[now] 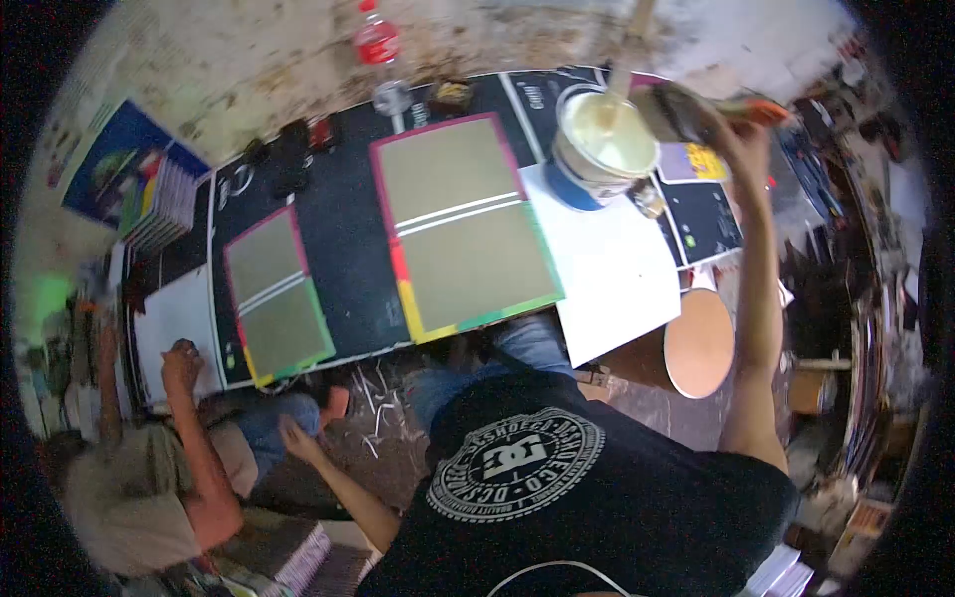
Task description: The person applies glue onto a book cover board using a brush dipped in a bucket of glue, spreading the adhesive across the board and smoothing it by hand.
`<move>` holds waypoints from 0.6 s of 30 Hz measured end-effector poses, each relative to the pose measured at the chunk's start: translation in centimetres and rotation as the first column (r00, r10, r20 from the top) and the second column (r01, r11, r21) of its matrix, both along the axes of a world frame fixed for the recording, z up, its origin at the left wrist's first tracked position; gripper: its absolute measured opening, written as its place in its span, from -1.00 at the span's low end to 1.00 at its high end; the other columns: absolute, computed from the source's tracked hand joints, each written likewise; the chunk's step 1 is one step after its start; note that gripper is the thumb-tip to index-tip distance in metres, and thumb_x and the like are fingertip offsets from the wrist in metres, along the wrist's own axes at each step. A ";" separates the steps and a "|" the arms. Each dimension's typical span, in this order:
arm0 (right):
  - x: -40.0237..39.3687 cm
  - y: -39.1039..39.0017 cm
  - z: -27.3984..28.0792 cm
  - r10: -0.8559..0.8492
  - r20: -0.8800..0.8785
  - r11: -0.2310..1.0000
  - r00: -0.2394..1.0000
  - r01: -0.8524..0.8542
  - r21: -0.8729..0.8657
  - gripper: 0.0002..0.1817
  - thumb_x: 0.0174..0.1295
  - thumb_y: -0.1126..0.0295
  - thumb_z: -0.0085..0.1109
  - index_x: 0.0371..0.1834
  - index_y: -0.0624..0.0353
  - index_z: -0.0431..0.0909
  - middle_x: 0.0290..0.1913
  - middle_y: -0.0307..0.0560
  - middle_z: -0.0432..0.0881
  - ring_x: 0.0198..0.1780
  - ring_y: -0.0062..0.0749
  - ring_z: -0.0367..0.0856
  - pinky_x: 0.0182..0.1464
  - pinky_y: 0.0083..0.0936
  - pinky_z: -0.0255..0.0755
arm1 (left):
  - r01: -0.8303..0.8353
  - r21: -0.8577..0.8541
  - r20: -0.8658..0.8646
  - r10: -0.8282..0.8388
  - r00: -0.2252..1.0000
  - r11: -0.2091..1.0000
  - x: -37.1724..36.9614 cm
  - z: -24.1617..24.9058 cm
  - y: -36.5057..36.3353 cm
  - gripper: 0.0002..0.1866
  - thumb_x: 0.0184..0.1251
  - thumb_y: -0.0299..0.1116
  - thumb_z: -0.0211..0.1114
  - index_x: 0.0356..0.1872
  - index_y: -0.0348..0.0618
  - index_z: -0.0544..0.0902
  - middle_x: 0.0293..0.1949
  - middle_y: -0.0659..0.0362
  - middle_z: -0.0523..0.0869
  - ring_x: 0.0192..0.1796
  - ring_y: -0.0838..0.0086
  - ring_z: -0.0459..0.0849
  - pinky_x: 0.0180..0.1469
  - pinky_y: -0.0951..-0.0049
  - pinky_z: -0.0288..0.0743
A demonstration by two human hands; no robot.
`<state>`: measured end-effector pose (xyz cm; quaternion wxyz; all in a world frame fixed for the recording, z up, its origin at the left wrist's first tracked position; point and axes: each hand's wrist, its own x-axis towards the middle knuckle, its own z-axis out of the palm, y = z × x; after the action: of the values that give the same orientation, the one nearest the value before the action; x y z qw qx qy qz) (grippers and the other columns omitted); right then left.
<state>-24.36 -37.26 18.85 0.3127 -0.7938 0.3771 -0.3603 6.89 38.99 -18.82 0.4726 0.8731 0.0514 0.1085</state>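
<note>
My right hand (pixel 744 144) is up at the far right of the table. Its fingers are bent around a blurred thing with a dark grey part (pixel 686 109) and an orange part (pixel 761 109); its kind cannot be made out. Just left of it stands a white tub (pixel 602 159) of creamy white liquid, with a wooden stick or brush handle (pixel 632 50) rising from it. My left hand (pixel 294 435) hangs below the table's front edge, holding nothing, its fingers loosely apart. The nearest larger panel (pixel 477 269) is grey with coloured edges and white lines across its middle.
A smaller similar panel (pixel 282 298) lies left on the dark table (pixel 348 249). White paper (pixel 622 269) lies under the tub. A red-capped bottle (pixel 378 50) stands behind. At left, another person's hand (pixel 181 368) rests over a white sheet (pixel 164 318). A round brown disc (pixel 699 343) is below right.
</note>
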 end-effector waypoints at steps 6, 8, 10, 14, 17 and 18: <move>9.0 -2.8 -5.7 0.138 -0.314 0.972 0.939 -0.189 -0.139 -0.59 0.03 0.10 0.43 -0.31 0.26 0.64 -0.23 0.05 0.73 -0.16 -0.25 0.71 -0.09 -0.39 0.53 | 0.564 0.444 0.110 -0.666 0.737 0.697 13.7 8.6 -15.6 -0.57 0.43 -0.16 0.03 0.16 -0.24 0.49 0.10 0.01 0.56 0.13 0.24 0.53 0.16 0.17 0.42; 9.9 -3.1 -6.3 0.165 -0.398 0.957 0.902 -0.245 -0.157 -0.64 0.02 0.15 0.41 -0.31 0.24 0.64 -0.25 0.09 0.72 -0.15 -0.18 0.71 -0.09 -0.34 0.54 | 0.668 0.642 -0.098 -0.823 0.560 0.377 18.8 10.2 -19.9 -0.56 0.41 -0.13 0.02 0.17 -0.17 0.47 0.08 0.06 0.54 0.11 0.28 0.51 0.15 0.14 0.41; 10.8 -4.1 -6.7 0.113 -0.557 0.979 0.823 -0.188 -0.080 -0.64 -0.01 0.18 0.41 -0.28 0.23 0.63 -0.27 0.10 0.72 -0.17 -0.16 0.71 -0.10 -0.32 0.54 | 0.694 0.716 -0.324 -0.843 0.430 0.079 21.8 10.8 -22.4 -0.55 0.40 -0.10 0.01 0.18 -0.11 0.45 0.07 0.11 0.53 0.10 0.32 0.50 0.14 0.12 0.41; 11.3 -6.4 -9.5 0.226 -0.608 0.963 0.761 -0.269 0.022 -0.57 -0.04 0.15 0.41 -0.22 0.25 0.60 -0.28 0.13 0.71 -0.20 -0.15 0.71 -0.12 -0.32 0.53 | 0.722 0.661 -0.543 -0.794 0.275 -0.202 24.5 11.6 -22.5 -0.53 0.36 -0.03 -0.02 0.21 0.01 0.41 0.04 0.21 0.50 0.07 0.39 0.46 0.11 0.08 0.40; 11.5 -4.9 -9.0 0.362 -0.510 0.932 0.781 -0.316 0.177 -0.48 -0.08 0.09 0.39 -0.14 0.25 0.60 -0.21 0.06 0.72 -0.17 -0.23 0.70 -0.12 -0.34 0.53 | 0.843 0.522 -0.622 -0.734 0.271 -0.131 25.8 12.8 -19.3 -0.51 0.34 -0.01 -0.03 0.23 0.07 0.39 0.05 0.26 0.49 0.05 0.40 0.45 0.07 0.03 0.41; 11.3 -5.8 -9.3 0.361 -0.502 0.932 0.786 -0.288 0.219 -0.50 -0.08 0.12 0.39 -0.14 0.24 0.60 -0.23 0.00 0.71 -0.16 -0.25 0.69 -0.12 -0.35 0.52 | 0.948 0.315 -0.630 -0.735 0.250 0.052 26.4 13.6 -17.8 -0.52 0.35 -0.02 -0.02 0.23 0.06 0.40 0.08 0.25 0.49 0.05 0.38 0.46 0.04 0.02 0.42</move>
<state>-13.08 -43.06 9.58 0.3037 -0.8931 0.3295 -0.0405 33.27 21.19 -5.27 0.0868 0.8312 -0.4477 -0.3181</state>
